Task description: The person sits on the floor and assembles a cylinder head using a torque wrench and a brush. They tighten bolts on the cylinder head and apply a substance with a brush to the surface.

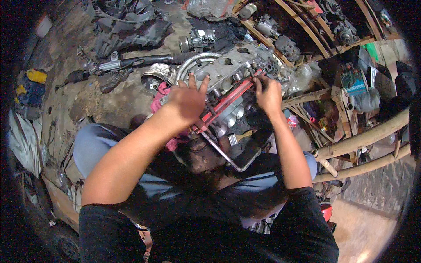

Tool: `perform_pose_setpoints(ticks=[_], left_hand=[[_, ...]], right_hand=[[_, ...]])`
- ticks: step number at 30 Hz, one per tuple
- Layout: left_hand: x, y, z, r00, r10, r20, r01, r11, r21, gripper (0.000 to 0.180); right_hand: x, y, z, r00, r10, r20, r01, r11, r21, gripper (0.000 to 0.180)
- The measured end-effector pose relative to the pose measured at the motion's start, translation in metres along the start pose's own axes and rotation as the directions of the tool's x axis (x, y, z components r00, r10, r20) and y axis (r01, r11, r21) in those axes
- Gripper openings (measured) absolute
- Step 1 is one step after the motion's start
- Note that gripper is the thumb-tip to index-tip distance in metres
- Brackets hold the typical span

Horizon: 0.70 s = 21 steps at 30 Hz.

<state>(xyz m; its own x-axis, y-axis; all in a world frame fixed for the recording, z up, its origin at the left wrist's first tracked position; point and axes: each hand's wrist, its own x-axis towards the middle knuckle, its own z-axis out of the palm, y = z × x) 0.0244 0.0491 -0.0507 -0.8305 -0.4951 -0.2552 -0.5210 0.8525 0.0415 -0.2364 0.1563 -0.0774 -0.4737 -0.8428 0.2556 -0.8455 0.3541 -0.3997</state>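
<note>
A long, narrow red bar (232, 97) lies diagonally over a grey metal engine part (226, 65), between both hands. The right hand's (268, 94) fingers pinch its upper-right end; the left hand's (188, 100) are outstretched, beside its lower-left end. A bent silver metal rod (221, 152) and yellow-handled flat brush (242, 136) are nearer the person.

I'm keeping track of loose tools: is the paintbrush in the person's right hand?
No, the paintbrush lies apart from the right hand, which is at the upper end of the red bar.
</note>
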Motion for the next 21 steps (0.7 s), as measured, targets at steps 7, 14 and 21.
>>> perform_pose_setpoints(ticks=[7, 14, 21], left_hand=[[0.001, 0.001, -0.002, 1.0, 0.01, 0.004, -0.01, 1.0, -0.018, 0.111], [-0.004, -0.002, -0.012, 0.998, 0.018, 0.066, -0.015, 0.999, -0.046, 0.11], [-0.003, -0.001, -0.006, 0.999, 0.03, 0.017, -0.03, 1.0, -0.005, 0.103]], right_hand=[[-0.002, 0.018, 0.005, 0.996, -0.045, -0.074, 0.04, 0.997, -0.062, 0.024], [-0.001, -0.008, -0.006, 0.993, -0.001, 0.118, -0.009, 0.997, 0.081, 0.023], [-0.006, -0.01, -0.006, 0.994, -0.053, 0.091, 0.045, 0.995, 0.088, 0.02]])
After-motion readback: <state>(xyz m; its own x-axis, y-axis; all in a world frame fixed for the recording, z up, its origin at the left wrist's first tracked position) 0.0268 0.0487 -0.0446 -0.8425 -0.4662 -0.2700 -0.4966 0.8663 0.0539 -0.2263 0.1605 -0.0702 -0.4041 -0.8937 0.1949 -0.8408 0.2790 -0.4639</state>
